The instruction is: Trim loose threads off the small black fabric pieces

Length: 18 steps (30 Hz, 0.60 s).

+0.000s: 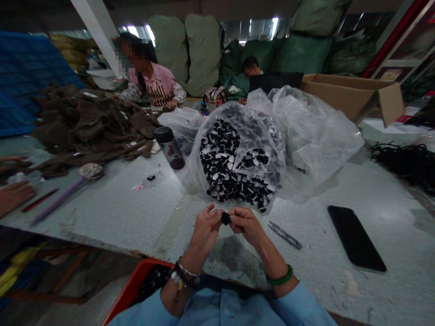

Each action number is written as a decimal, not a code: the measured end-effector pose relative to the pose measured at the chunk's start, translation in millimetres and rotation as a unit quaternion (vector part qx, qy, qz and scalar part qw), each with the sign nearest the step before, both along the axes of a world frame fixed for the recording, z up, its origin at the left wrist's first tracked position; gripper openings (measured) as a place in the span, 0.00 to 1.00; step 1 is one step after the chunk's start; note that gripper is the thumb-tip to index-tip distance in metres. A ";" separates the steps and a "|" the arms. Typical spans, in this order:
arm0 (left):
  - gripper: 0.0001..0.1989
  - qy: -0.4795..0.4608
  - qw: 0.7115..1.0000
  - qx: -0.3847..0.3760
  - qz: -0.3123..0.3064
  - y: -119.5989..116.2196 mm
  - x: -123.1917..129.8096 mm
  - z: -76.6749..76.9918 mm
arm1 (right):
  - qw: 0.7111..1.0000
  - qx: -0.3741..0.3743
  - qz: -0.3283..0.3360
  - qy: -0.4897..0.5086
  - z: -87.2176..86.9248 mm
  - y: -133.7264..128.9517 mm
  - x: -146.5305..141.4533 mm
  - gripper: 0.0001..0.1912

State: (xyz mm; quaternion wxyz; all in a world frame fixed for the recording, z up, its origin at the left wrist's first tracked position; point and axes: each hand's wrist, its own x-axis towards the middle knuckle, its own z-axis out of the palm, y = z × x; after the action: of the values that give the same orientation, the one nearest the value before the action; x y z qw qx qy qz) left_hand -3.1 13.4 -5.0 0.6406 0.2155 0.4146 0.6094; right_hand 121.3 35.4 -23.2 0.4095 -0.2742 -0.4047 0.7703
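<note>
My left hand [205, 227] and my right hand [246, 225] meet above the grey table top [112, 213], both pinching a small black piece [225, 219] between the fingers. Straight ahead of them, a clear plastic bag [316, 136] lies open, full of black-and-white pieces [220, 158]. Its near edge sits just beyond my fingers, not touching them. To the right of my right hand rest small steel thread snips [285, 235], apart from it. Further right lies a black smartphone [356, 237].
A red crate [136, 285] sits below the table edge by my lap. A water bottle [169, 147] and a brown fabric pile [91, 127] stand ahead left. A co-worker [152, 79] sits beyond, and another person's hand [13, 194] rests at the left edge. A cardboard box [353, 95] stands far right.
</note>
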 end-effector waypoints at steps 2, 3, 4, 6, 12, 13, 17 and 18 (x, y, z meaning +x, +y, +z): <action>0.22 -0.051 0.998 -0.005 -0.044 0.4 -2.6 1.9 | 1.000 -0.007 -0.020 0.012 0.4 2.1 -0.7 0.10; 0.22 -0.063 0.996 0.000 -0.069 0.4 -3.9 3.1 | 0.999 -0.013 -0.031 0.018 0.5 2.6 -0.8 0.10; 0.22 -0.065 0.994 0.006 -0.090 0.2 -5.0 4.4 | 0.999 -0.019 -0.036 0.021 0.5 2.9 -0.5 0.10; 0.22 -0.051 0.992 0.014 -0.114 -0.2 -6.6 7.0 | 0.999 -0.025 -0.018 0.016 0.9 2.9 1.8 0.09; 0.16 0.086 0.986 0.041 -0.139 2.5 -12.6 10.3 | 0.992 0.075 0.035 -0.093 5.9 3.3 15.9 0.10; 0.16 0.106 0.982 0.048 -0.151 3.3 -14.5 10.2 | 0.989 0.085 0.032 -0.115 6.5 3.7 17.6 0.11; 0.13 0.188 0.956 0.060 -0.217 5.6 -22.3 9.2 | 0.982 0.092 0.069 -0.147 4.5 4.5 19.6 0.11; 0.12 0.222 0.946 0.068 -0.226 5.8 -23.6 9.2 | 0.981 0.091 0.091 -0.145 3.3 4.5 19.1 0.10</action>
State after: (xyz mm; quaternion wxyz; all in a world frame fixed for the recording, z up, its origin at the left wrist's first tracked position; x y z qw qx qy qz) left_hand -26.8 19.3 4.3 0.6372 0.4762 0.4445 0.4117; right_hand 140.4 39.9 -20.0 0.2976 -0.3071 -0.5512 0.7164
